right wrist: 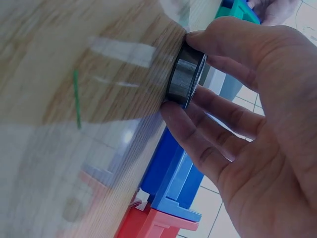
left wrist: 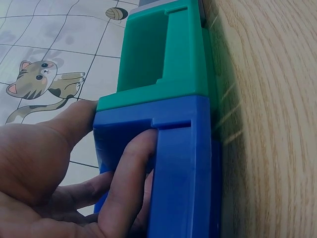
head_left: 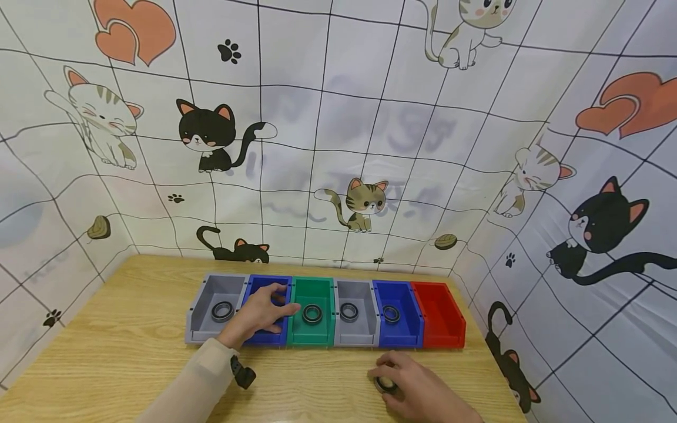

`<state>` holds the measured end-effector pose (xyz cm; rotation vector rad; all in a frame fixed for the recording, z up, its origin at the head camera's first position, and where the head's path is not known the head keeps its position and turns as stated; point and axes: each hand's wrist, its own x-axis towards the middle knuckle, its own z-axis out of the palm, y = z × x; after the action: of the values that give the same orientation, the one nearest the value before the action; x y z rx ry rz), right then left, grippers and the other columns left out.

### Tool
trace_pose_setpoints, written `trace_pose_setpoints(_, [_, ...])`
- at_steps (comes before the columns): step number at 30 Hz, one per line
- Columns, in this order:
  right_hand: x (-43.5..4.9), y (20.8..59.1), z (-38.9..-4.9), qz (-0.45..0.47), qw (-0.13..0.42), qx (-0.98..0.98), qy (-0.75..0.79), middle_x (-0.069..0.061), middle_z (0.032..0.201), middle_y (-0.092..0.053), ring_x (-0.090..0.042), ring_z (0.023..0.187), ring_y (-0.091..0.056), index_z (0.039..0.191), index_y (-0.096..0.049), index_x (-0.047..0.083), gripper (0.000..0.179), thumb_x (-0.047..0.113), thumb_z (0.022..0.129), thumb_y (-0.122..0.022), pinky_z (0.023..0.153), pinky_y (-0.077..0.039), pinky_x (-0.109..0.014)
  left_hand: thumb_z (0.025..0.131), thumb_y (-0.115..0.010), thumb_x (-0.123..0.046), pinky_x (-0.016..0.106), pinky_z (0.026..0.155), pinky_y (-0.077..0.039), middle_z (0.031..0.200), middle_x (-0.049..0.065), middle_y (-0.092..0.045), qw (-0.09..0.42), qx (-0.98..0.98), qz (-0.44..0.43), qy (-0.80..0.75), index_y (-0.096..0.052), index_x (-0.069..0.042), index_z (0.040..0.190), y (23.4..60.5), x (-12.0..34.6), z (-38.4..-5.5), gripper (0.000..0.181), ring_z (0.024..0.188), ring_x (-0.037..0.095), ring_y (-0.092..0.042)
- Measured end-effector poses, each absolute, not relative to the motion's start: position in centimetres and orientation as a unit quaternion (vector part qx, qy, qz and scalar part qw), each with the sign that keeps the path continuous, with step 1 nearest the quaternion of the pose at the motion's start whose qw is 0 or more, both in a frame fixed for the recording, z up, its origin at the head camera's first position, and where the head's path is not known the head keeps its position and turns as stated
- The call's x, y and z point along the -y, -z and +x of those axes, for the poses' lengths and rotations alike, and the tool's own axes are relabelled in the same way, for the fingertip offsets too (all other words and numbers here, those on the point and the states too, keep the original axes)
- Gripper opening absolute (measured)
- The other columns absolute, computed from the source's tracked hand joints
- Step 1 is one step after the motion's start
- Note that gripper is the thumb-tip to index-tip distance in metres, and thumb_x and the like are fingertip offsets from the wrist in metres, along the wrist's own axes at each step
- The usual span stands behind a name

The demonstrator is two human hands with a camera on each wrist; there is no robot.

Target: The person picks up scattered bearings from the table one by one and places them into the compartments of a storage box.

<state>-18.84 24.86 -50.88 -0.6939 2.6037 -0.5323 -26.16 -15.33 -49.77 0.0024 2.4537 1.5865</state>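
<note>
My left hand (head_left: 262, 311) reaches down into the left blue bin (left wrist: 171, 198), with its fingers bent inside. Whether anything lies between those fingers is hidden in both views. On the table in front of the bins, my right hand (head_left: 409, 385) pinches a ring-shaped metal bearing (right wrist: 184, 74) by its rim, between thumb and fingers. Similar bearings lie in the left grey bin (head_left: 197, 317), the green bin (head_left: 312, 288), the right grey bin (head_left: 355, 291) and the right blue bin (head_left: 407, 338). No bearing shows in the red bin (head_left: 438, 308) at the right end.
The bins stand side by side in one row along the back of the wooden table (head_left: 121, 352). A cat-patterned sheet (head_left: 296, 135) hangs behind and on both sides. A black device (head_left: 243, 375) is strapped at my left wrist.
</note>
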Motion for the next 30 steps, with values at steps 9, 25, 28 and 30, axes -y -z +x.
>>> trace_pose_setpoints(9, [-24.87,50.89,-18.87,-0.253,0.19,-0.931,0.181,0.004,0.135,-0.071,-0.015,0.116,-0.068,0.138,-0.083,0.042,0.041,0.028,0.101,-0.093,0.1,-0.073,-0.042,0.108,-0.088,-0.032,0.041,0.074,-0.074,0.158,0.029,-0.065,0.112,-0.834,-0.004,-0.54,-0.049,0.0,0.173,49.73,15.33,-26.1,0.082,0.081,0.021,-0.083])
trace_pose_setpoints(25, [-25.16,50.99,-18.96,-0.264,0.182,-0.931,0.173,0.005,0.135,-0.072,-0.014,0.117,-0.069,0.136,-0.084,0.04,0.038,0.028,0.101,-0.093,0.101,-0.073,-0.039,0.107,-0.088,-0.031,0.039,0.073,-0.074,0.156,0.029,-0.065,0.113,-0.832,-0.003,-0.544,-0.049,0.001,0.173,49.88,15.38,-26.2,0.083,0.079,0.019,-0.081])
trace_pose_setpoints(28, [-25.19,50.93,-18.93,-0.267,0.179,-0.931,0.17,0.005,0.134,-0.072,-0.014,0.118,-0.069,0.136,-0.084,0.04,0.038,0.028,0.101,-0.093,0.102,-0.073,-0.039,0.107,-0.089,-0.03,0.039,0.072,-0.073,0.156,0.028,-0.066,0.111,-0.832,-0.003,-0.543,-0.05,0.0,0.173,49.85,15.32,-26.15,0.082,0.078,0.019,-0.081])
trace_pose_setpoints(30, [-25.18,50.88,-18.93,-0.268,0.179,-0.931,0.17,0.005,0.134,-0.072,-0.014,0.118,-0.068,0.136,-0.084,0.039,0.038,0.028,0.101,-0.093,0.102,-0.072,-0.04,0.107,-0.088,-0.03,0.039,0.072,-0.073,0.156,0.028,-0.066,0.11,-0.834,-0.002,-0.541,-0.05,0.0,0.173,49.81,15.3,-26.12,0.082,0.077,0.019,-0.08])
